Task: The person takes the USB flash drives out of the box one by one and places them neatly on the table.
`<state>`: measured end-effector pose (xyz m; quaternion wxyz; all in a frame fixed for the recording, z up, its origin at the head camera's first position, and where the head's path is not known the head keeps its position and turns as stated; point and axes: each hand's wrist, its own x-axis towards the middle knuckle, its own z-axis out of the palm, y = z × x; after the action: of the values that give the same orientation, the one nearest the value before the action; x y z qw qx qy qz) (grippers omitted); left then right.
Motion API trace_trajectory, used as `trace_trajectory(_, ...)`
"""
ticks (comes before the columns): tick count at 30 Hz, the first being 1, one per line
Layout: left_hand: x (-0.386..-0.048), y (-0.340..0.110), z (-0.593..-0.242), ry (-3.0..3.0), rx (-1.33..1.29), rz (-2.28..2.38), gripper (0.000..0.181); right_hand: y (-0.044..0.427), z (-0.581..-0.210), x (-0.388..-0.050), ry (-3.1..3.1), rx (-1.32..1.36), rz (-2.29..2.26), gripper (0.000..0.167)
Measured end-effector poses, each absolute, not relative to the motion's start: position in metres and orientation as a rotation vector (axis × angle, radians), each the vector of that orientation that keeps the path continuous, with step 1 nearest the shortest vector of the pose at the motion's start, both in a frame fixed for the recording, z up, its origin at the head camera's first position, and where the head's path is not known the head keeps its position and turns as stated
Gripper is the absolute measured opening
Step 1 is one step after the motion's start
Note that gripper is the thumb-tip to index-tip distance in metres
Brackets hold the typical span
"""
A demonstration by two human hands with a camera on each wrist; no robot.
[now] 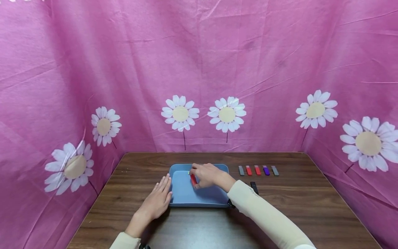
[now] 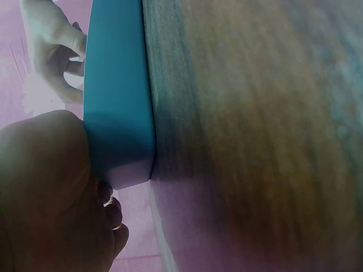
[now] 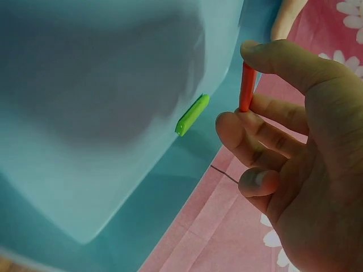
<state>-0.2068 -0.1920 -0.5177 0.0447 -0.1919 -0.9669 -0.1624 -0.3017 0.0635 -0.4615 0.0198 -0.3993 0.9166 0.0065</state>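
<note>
A shallow blue tray [image 1: 199, 204] lies on the wooden table. Over its inside, my right hand [image 1: 206, 174] pinches a small, flat red bar [image 1: 193, 180] between thumb and fingers; its exact kind is unclear. In the right wrist view, the thumb presses one end of the red bar [image 3: 248, 86] and fingers meet the other, holding it above the tray floor. A bright green bar [image 3: 193, 115] lies in the tray along its far wall. My left hand [image 1: 158, 197] rests against the tray's left side, fingers straight. In the left wrist view, the left hand [image 2: 45, 187] touches the tray wall [image 2: 116, 90].
Right of the tray stands a row of several small bars: a grey one [image 1: 241, 171], red ones [image 1: 257, 170], a purple one [image 1: 266, 171] and another grey one [image 1: 275, 171]. A black bar [image 1: 254, 187] lies nearer, beside the right sleeve. Pink flowered cloth [image 1: 202, 69] surrounds the table.
</note>
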Motion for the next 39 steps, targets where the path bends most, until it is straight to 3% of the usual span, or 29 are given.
trace_trajectory(39, -0.207, -0.191, -0.515, -3.017, -0.551, -0.454, 0.058, 0.147, -0.447, -0.280, 2.933, -1.207, -0.132, 0.050)
